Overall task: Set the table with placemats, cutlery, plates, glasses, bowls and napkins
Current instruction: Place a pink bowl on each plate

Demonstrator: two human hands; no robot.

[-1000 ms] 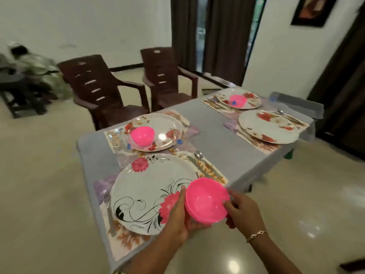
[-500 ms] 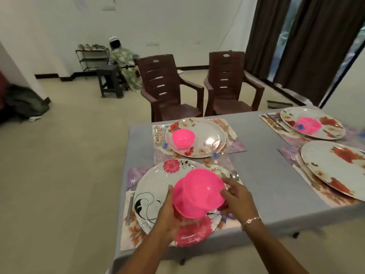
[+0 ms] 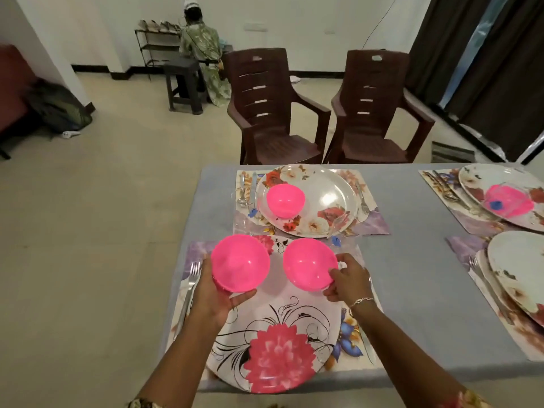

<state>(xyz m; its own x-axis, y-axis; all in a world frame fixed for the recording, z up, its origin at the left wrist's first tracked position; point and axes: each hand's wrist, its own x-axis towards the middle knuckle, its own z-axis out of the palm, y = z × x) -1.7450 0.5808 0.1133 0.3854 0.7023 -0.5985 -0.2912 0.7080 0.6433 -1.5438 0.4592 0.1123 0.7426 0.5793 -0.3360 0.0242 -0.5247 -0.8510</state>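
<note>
**Bowls held side by side over the nearest plate**

Head view: 2 pink bowls hang just apart from each other, above the far half of the big flowered plate [image 3: 279, 348] closest to the person. The left hand [image 3: 216, 298] cups the left bowl [image 3: 240, 262] from beneath, with its thumb by the near edge. I cannot tell whether another bowl is nested under it. The right hand [image 3: 348, 282] pinches the near-right rim of the right bowl [image 3: 309, 265]. I cannot tell whether that bowl touches the plate.

Both bowls sit just ahead of the hands with their mouths up. They are round, so there is no long axis to line up.

To my eye the coming move is a short drop of the right bowl onto this plate. The bare plate [image 3: 518, 269] at the right edge, well apart across the grey table [image 3: 412, 260], would then want the left bowl. The right hand is nearer to that plate, but the left hand has the bowl. The far plate [image 3: 323, 198] already carries 1 bowl [image 3: 285, 200].
</note>
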